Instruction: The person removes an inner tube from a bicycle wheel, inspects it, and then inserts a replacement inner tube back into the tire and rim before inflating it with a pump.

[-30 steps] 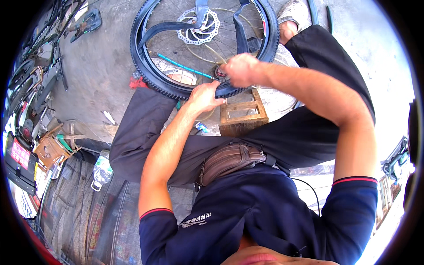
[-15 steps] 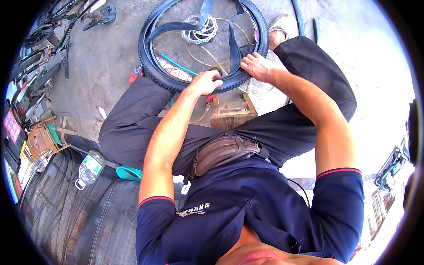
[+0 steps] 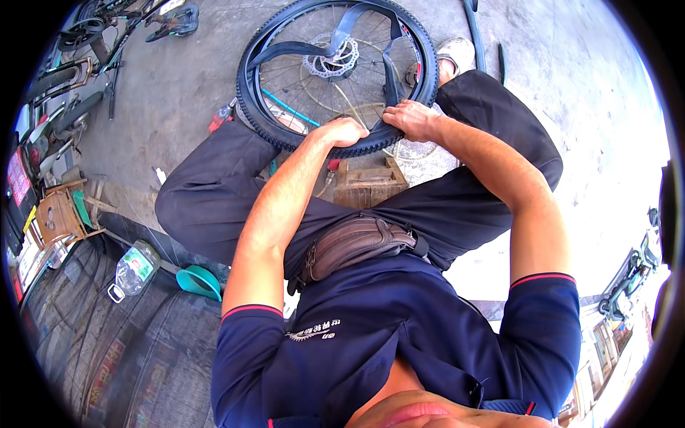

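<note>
In the head view, I see the bicycle wheel [image 3: 342, 70] in front of the seated person, beyond a wooden box [image 3: 367, 188]. Its face with the brake disc [image 3: 318, 67] is turned up toward the person, so the axle points roughly that way. At its near edge, the left hand [image 3: 345, 133] and the right hand [image 3: 414, 120] are near each other, and the fingers of both grip the tyre [image 3: 251, 100]. A dark inner tube [image 3: 289, 48] loops across the wheel. A turquoise rod [image 3: 289, 107] slants down toward the left hand. At the person's left lie a bottle [image 3: 128, 276], its label [image 3: 141, 261] greenish, and a turquoise bowl [image 3: 199, 283]. White print [image 3: 312, 332] marks the dark shirt [image 3: 399, 285].
</note>
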`<state>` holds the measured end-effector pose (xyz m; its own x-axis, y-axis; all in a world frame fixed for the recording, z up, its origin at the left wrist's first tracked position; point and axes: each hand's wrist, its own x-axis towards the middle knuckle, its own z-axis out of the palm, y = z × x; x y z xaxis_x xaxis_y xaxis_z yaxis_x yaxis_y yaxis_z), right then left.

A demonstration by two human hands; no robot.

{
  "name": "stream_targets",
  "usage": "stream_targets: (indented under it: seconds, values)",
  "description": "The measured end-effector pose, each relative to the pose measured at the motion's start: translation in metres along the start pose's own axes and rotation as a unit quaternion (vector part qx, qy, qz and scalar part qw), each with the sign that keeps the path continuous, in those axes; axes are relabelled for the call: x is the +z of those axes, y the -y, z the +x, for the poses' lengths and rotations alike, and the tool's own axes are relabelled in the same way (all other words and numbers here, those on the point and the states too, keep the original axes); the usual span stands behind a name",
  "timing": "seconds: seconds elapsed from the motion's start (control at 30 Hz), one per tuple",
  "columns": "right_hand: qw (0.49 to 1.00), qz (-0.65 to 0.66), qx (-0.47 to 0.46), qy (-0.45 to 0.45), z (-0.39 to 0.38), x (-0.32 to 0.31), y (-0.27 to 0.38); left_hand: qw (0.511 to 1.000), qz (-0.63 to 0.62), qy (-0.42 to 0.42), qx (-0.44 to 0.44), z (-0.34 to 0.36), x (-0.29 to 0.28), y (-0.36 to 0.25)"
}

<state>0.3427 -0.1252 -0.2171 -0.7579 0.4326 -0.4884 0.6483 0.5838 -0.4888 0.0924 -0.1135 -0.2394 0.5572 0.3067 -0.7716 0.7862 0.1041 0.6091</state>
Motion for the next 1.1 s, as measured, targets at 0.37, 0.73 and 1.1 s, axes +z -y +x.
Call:
stream_targets:
  seconds: [0.37,0.73,1.1]
  values:
    - [0.995,0.058,-0.039,-0.068,-0.004,-0.003,-0.010,0.996,0.012,-0.088,0.029,0.012,0.017,-0.020]
    - [0.998,0.021,0.053,-0.025,0.006,-0.041,-0.051,0.994,-0.079,0.042,0.067,0.018,0.012,-0.020]
    - [0.995,0.003,0.049,-0.085,-0.009,-0.034,-0.090,0.986,-0.153,-0.033,0.065,0.044,0.020,-0.047]
